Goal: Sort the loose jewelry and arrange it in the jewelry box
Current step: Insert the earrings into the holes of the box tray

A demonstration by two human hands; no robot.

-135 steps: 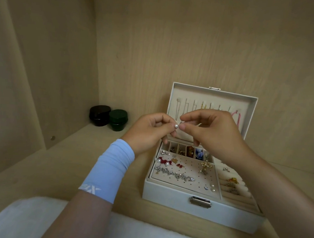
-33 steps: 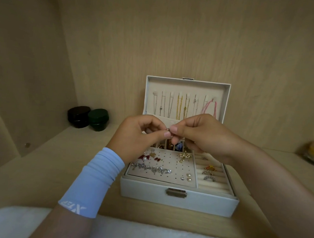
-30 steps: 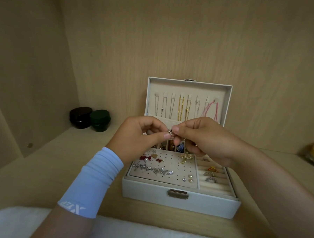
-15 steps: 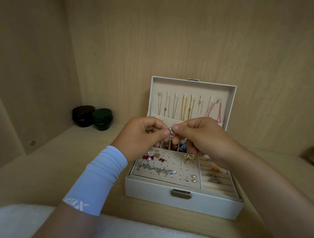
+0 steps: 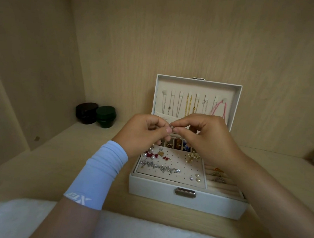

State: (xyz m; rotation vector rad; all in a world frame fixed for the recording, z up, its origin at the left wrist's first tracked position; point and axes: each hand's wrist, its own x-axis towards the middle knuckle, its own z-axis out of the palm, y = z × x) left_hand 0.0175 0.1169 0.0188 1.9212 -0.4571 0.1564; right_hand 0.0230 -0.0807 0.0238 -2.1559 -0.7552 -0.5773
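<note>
Head camera is looking down at a wooden shelf point(image 5: 59, 159), where we are seeing both hands raised close together above the open jewelry box point(image 5: 184, 202). The left hand point(image 5: 142, 134), with a light blue sleeve point(image 5: 98, 174) on its wrist, and the right hand point(image 5: 206, 139) are meeting at their fingertips. Both are pinching one small silver piece point(image 5: 171, 127) between thumb and forefinger, with the other fingers curled in. We cannot tell what kind of jewelry it is.

The small piece is hanging in the air over the back row of small compartments point(image 5: 177, 141), in front of the upright lid point(image 5: 198, 84). Thin necklaces point(image 5: 188, 104) are hanging in a row inside this lid. On the perforated earring panel point(image 5: 175, 167) a long crystal piece point(image 5: 160, 167) is lying, with pearl studs point(image 5: 197, 177) near the front right corner. Rings are sitting in the ring rolls point(image 5: 221, 186) just beside the panel.

A black jar point(image 5: 86, 113) and a green jar point(image 5: 105, 116) are standing side by side in the far left corner, well apart from the box. A white fluffy cloth point(image 5: 20, 219) is lying along the near edge.
</note>
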